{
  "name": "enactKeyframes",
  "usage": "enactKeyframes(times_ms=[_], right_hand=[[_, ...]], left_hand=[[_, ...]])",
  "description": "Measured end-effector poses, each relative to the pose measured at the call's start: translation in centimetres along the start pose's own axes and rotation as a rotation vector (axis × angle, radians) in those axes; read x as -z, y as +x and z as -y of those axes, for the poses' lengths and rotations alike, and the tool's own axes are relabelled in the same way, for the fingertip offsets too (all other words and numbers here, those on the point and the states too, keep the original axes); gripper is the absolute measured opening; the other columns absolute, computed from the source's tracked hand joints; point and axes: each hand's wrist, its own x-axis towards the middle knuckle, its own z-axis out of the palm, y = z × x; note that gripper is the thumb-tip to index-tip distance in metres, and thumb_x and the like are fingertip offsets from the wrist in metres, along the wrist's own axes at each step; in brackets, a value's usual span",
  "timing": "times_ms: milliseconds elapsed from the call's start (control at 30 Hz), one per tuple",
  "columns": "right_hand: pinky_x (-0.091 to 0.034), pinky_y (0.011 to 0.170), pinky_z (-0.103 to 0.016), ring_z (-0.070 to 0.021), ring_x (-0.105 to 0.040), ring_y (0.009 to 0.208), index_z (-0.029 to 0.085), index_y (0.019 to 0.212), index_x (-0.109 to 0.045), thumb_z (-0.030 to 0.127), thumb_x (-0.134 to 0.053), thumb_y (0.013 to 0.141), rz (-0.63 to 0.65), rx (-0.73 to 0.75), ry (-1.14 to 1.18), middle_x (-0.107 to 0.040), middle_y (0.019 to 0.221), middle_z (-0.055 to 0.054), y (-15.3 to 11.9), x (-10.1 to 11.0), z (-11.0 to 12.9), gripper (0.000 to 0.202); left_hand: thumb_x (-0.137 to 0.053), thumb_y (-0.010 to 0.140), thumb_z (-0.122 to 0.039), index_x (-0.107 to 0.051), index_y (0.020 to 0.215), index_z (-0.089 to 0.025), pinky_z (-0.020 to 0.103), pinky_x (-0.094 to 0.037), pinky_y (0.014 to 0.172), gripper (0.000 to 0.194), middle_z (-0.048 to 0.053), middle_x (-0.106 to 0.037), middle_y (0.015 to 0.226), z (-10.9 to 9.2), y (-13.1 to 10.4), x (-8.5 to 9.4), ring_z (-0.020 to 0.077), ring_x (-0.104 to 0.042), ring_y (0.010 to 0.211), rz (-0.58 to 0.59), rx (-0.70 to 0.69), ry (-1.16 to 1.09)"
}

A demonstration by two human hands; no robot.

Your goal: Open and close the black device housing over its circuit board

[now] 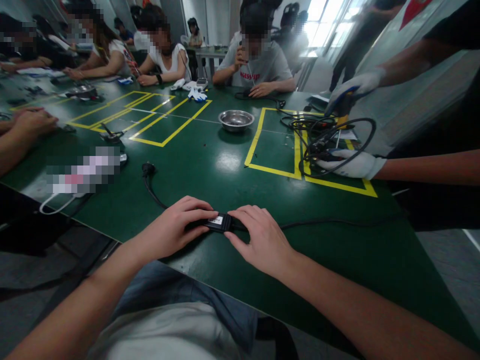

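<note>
Head view: at six o'clock from the bowl [236,121], our half-curled left hand [183,222] and right hand [260,237] hold the black block [216,222] by both ends, seemingly steadying it; next needs even pressure.

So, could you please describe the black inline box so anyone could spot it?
On the green table, find the camera wearer's bare left hand and right hand. Between them is the black inline box; its white label sets it apart from the black plug lying farther left.
</note>
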Motion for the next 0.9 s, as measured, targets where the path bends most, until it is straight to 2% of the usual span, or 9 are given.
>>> enactKeyframes(times_ms=[133, 200, 300, 400, 500, 567, 667, 733, 900], right_hand=[[-0.051, 0.088, -0.047, -0.0315, -0.069, 0.105, 0.021, 0.125, -0.069, 0.026, -0.073, 0.097, -0.011, -0.016, -0.007, -0.077, 0.117, -0.012, 0.0, -0.2, -0.1, 0.029], [-0.051, 0.088, -0.047, -0.0315, -0.069, 0.102, 0.02, 0.139, -0.061, 0.028, -0.074, 0.094, -0.031, -0.043, 0.003, -0.077, 0.115, -0.011, -0.1, -0.2, -0.1, 0.047], [-0.052, 0.088, -0.047, -0.0296, -0.069, 0.097, 0.02, 0.155, -0.042, 0.029, -0.071, 0.092, -0.074, -0.089, 0.054, -0.075, 0.113, -0.01, -0.3, -0.2, 0.0, 0.071], [-0.052, 0.087, -0.046, -0.0289, -0.068, 0.095, 0.019, 0.143, -0.048, 0.023, -0.065, 0.089, -0.071, -0.071, 0.059, -0.074, 0.11, -0.01, -0.3, -0.1, 0.1, 0.056], [-0.05, 0.087, -0.047, -0.0302, -0.067, 0.097, 0.02, 0.122, -0.058, 0.016, -0.062, 0.087, -0.028, -0.012, 0.01, -0.072, 0.108, -0.011, -0.2, 0.0, 0.2, 0.035], [-0.05, 0.086, -0.046, -0.0302, -0.067, 0.098, 0.02, 0.115, -0.062, 0.012, -0.06, 0.088, -0.008, 0.027, -0.018, -0.072, 0.109, -0.011, -0.2, 0.1, 0.2, 0.028], [-0.051, 0.084, -0.044, -0.0289, -0.068, 0.096, 0.019, 0.114, -0.067, 0.007, -0.057, 0.091, -0.01, 0.061, -0.04, -0.072, 0.11, -0.011, -0.1, 0.0, 0.1, 0.028], [-0.052, 0.081, -0.043, -0.0277, -0.068, 0.094, 0.019, 0.115, -0.07, 0.005, -0.057, 0.093, -0.02, 0.074, -0.047, -0.071, 0.109, -0.011, -0.2, -0.2, 0.1, 0.03], [-0.056, 0.078, -0.039, -0.0248, -0.069, 0.089, 0.019, 0.112, -0.074, 0.003, -0.058, 0.092, -0.048, 0.101, -0.044, -0.071, 0.108, -0.01, -0.3, -0.3, -0.1, 0.029]], left_hand=[[-0.065, 0.109, -0.028, -0.076, 0.136, -0.025, 0.042, -0.061, 0.108, 0.03, 0.012, -0.075, 0.13, -0.4, 0.4, 0.6, 0.0258, -0.07, 0.12, 0.054, 0.049, -0.049], [-0.064, 0.109, -0.03, -0.075, 0.135, -0.025, 0.041, -0.06, 0.108, 0.029, 0.012, -0.075, 0.13, -0.6, 0.7, 1.0, 0.0257, -0.07, 0.12, 0.055, 0.068, -0.082], [-0.063, 0.108, -0.034, -0.073, 0.129, -0.023, 0.043, -0.059, 0.107, 0.025, 0.011, -0.076, 0.127, -0.4, 1.6, 1.0, 0.0266, -0.07, 0.119, -0.04, 0.109, -0.078], [-0.065, 0.105, -0.031, -0.071, 0.124, -0.022, 0.045, -0.058, 0.104, 0.022, 0.01, -0.078, 0.123, 0.4, 2.8, 0.5, 0.0273, -0.071, 0.115, -0.1, 0.159, -0.027], [-0.066, 0.101, -0.027, -0.071, 0.118, -0.021, 0.047, -0.059, 0.102, 0.018, 0.009, -0.079, 0.122, 1.4, 3.7, -0.1, 0.0283, -0.072, 0.112, -0.07, 0.202, -0.005], [-0.065, 0.102, -0.029, -0.072, 0.115, -0.021, 0.049, -0.06, 0.105, 0.017, 0.01, -0.079, 0.124, 1.8, 3.7, -0.2, 0.0291, -0.073, 0.116, -0.045, 0.204, -0.005], [-0.061, 0.107, -0.033, -0.075, 0.12, -0.022, 0.05, -0.057, 0.115, 0.022, 0.013, -0.073, 0.141, 1.6, 2.5, 0.3, 0.0296, -0.07, 0.13, -0.031, 0.157, -0.01], [-0.059, 0.107, -0.03, -0.075, 0.126, -0.022, 0.048, -0.056, 0.118, 0.026, 0.013, -0.069, 0.146, 1.2, 1.2, 0.7, 0.0289, -0.068, 0.134, -0.045, 0.123, -0.013], [-0.054, 0.105, -0.013, -0.073, 0.138, -0.023, 0.038, -0.062, 0.102, 0.04, 0.012, -0.075, 0.129, 1.0, -1.6, 0.4, 0.024, -0.073, 0.116, -0.036, 0.015, 0.086]])
